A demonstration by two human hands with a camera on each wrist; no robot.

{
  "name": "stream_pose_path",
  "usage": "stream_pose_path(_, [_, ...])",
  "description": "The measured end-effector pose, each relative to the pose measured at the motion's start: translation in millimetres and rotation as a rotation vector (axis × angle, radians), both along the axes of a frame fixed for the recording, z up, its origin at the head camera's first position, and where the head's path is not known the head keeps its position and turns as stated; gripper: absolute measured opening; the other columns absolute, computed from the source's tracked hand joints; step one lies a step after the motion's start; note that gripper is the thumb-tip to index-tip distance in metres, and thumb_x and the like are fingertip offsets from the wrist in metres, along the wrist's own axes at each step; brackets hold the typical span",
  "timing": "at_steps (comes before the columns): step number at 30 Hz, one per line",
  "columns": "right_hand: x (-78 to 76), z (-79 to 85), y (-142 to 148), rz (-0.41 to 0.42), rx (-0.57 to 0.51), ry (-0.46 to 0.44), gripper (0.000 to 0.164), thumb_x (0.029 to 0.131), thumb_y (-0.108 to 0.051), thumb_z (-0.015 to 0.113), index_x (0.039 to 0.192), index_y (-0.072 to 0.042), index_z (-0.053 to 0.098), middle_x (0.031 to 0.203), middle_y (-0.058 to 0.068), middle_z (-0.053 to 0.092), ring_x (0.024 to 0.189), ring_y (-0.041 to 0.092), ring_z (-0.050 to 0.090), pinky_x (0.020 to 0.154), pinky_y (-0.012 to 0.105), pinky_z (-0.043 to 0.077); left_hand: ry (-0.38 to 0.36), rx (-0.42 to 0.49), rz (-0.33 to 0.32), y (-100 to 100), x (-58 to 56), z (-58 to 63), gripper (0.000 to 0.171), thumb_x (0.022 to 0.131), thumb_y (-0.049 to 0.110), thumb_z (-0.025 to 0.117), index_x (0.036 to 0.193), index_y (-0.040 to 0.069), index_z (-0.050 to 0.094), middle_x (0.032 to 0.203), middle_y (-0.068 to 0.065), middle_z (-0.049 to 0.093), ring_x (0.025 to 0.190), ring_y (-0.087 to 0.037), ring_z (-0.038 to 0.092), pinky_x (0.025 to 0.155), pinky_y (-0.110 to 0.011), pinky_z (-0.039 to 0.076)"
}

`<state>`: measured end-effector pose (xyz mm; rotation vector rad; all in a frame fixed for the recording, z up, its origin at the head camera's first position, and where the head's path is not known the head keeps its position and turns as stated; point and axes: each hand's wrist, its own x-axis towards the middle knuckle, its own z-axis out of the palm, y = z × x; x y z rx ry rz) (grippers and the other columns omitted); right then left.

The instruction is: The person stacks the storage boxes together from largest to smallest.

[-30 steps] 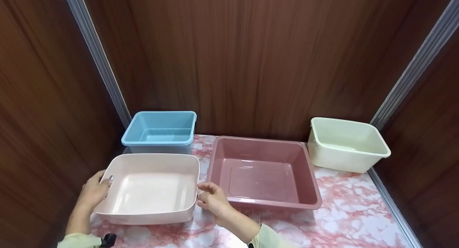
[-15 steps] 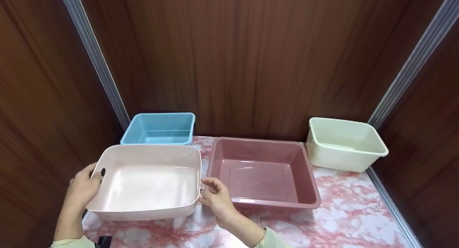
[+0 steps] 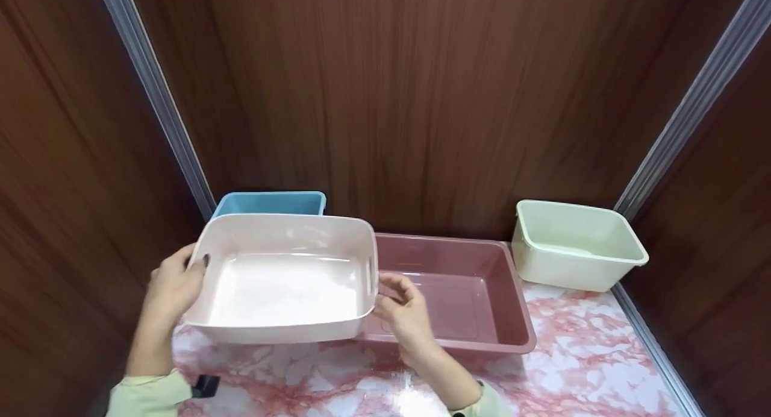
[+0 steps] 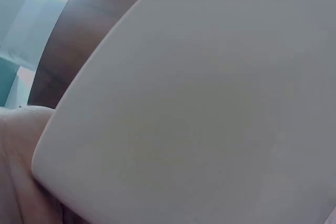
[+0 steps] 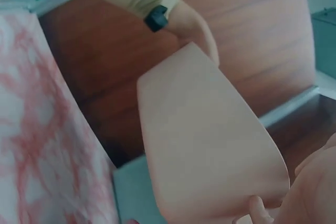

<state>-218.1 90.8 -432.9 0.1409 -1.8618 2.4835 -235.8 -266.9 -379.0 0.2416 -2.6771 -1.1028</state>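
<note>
Both hands hold a pale pink plastic storage bin (image 3: 289,290) up off the table, its opening facing me and nothing inside. My left hand (image 3: 173,287) grips its left end, the thumb at the handle slot. On the other end, my right hand (image 3: 409,311) pinches the wall near the right slot; some of its fingertips are hidden behind the bin. In the left wrist view the bin's outer wall (image 4: 199,108) fills most of the picture. From the right wrist, the bin's long side (image 5: 205,135) shows, with the left forearm beyond it.
Partly behind the held bin stand a dusky-rose basin (image 3: 458,302) and a blue bin (image 3: 271,202). A pale green bin (image 3: 581,236) sits at the back right. Brown wood-grain panels (image 3: 421,103) enclose the red-and-white marbled table (image 3: 578,344) on the sides and back.
The pale pink bin has risen and shifted to the right, both hands moving along with it. It now covers more of the blue bin and the left part of the rose basin.
</note>
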Motion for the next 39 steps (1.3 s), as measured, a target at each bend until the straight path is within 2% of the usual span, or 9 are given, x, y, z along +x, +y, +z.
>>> stream_pose_path(6, [-5.4, 4.4, 29.4, -0.124, 0.06, 0.045, 0.04, 0.083, 0.009, 0.062, 0.122, 0.006, 0.054, 0.123, 0.022, 0.055, 0.106, 0.036, 0.057, 0.085, 0.038, 0.052, -0.02, 0.045, -0.049, 35.3, -19.0, 1.5, 0.049, 0.103, 0.031, 0.038, 0.148, 0.01, 0.042, 0.135, -0.028, 0.05, 0.108, -0.043, 0.056, 0.08, -0.052, 0.05])
stream_pose_path(8, [-8.0, 4.3, 38.1, -0.174, 0.082, 0.064, 0.041, 0.082, 0.01, 0.062, 0.122, 0.006, 0.054, 0.122, 0.022, 0.055, 0.104, 0.035, 0.058, 0.083, 0.036, 0.053, -0.017, 0.044, -0.046, 47.4, -24.8, 2.2, 0.049, 0.103, 0.03, 0.039, 0.147, 0.01, 0.042, 0.135, -0.027, 0.05, 0.108, -0.044, 0.056, 0.08, -0.051, 0.05])
stream_pose_path(13, [-12.2, 2.5, 60.4, -0.255, 0.162, 0.036, 0.052, 0.082, 0.01, 0.061, 0.132, 0.007, 0.049, 0.124, 0.023, 0.054, 0.097, 0.028, 0.059, 0.078, 0.031, 0.053, -0.022, 0.108, -0.065, 77.5, -35.2, 1.5, 0.048, 0.103, 0.027, 0.04, 0.148, 0.009, 0.04, 0.137, -0.026, 0.049, 0.112, -0.044, 0.055, 0.083, -0.052, 0.049])
stream_pose_path(17, [-16.3, 2.6, 82.2, -0.282, 0.208, 0.022, 0.051, 0.084, 0.011, 0.058, 0.134, 0.01, 0.049, 0.121, 0.03, 0.055, 0.098, 0.032, 0.057, 0.078, 0.027, 0.053, -0.017, 0.166, -0.098, 101.1, -44.4, -0.7, 0.048, 0.103, 0.026, 0.041, 0.147, 0.008, 0.041, 0.134, -0.023, 0.053, 0.114, -0.041, 0.055, 0.087, -0.053, 0.047])
stream_pose_path(22, [-21.1, 2.4, 107.7, -0.311, 0.235, 0.016, 0.046, 0.085, 0.012, 0.054, 0.131, 0.011, 0.052, 0.119, 0.031, 0.057, 0.103, 0.035, 0.056, 0.081, 0.029, 0.052, 0.003, 0.152, -0.106, 129.8, -59.8, -5.3, 0.046, 0.102, 0.026, 0.043, 0.145, 0.009, 0.046, 0.131, -0.021, 0.057, 0.116, -0.041, 0.054, 0.092, -0.056, 0.043])
stream_pose_path(26, [-23.2, 1.5, 122.5, -0.329, 0.256, -0.014, 0.046, 0.086, 0.01, 0.054, 0.132, 0.009, 0.053, 0.121, 0.029, 0.056, 0.102, 0.031, 0.056, 0.079, 0.026, 0.05, -0.005, 0.149, -0.106, 148.7, -68.3, -9.9, 0.045, 0.101, 0.024, 0.043, 0.144, 0.01, 0.047, 0.129, -0.021, 0.058, 0.112, -0.042, 0.057, 0.088, -0.056, 0.045])
stream_pose_path(29, [-24.9, 2.0, 132.6, -0.336, 0.282, -0.029, 0.046, 0.086, 0.009, 0.054, 0.132, 0.008, 0.053, 0.121, 0.029, 0.055, 0.102, 0.028, 0.054, 0.08, 0.024, 0.049, 0.002, 0.143, -0.104, 160.3, -72.7, -12.0, 0.045, 0.1, 0.023, 0.043, 0.143, 0.011, 0.048, 0.129, -0.02, 0.059, 0.11, -0.043, 0.058, 0.085, -0.055, 0.046])
stream_pose_path(34, [-26.5, 1.3, 146.6, -0.33, 0.287, -0.049, 0.046, 0.088, 0.008, 0.054, 0.134, 0.008, 0.051, 0.122, 0.028, 0.054, 0.108, 0.03, 0.052, 0.083, 0.022, 0.046, 0.011, 0.13, -0.112, 176.1, -78.4, -17.2, 0.045, 0.099, 0.022, 0.043, 0.142, 0.011, 0.05, 0.133, -0.018, 0.057, 0.114, -0.044, 0.055, 0.088, -0.058, 0.044])
stream_pose_path(39, [-28.1, 2.1, 158.5, -0.366, 0.304, -0.07, 0.046, 0.087, 0.009, 0.055, 0.133, 0.008, 0.052, 0.122, 0.027, 0.055, 0.105, 0.027, 0.054, 0.081, 0.02, 0.047, 0.013, 0.14, -0.124, 190.8, -83.2, -22.5, 0.043, 0.1, 0.022, 0.044, 0.141, 0.012, 0.052, 0.132, -0.015, 0.058, 0.116, -0.042, 0.055, 0.09, -0.058, 0.043])
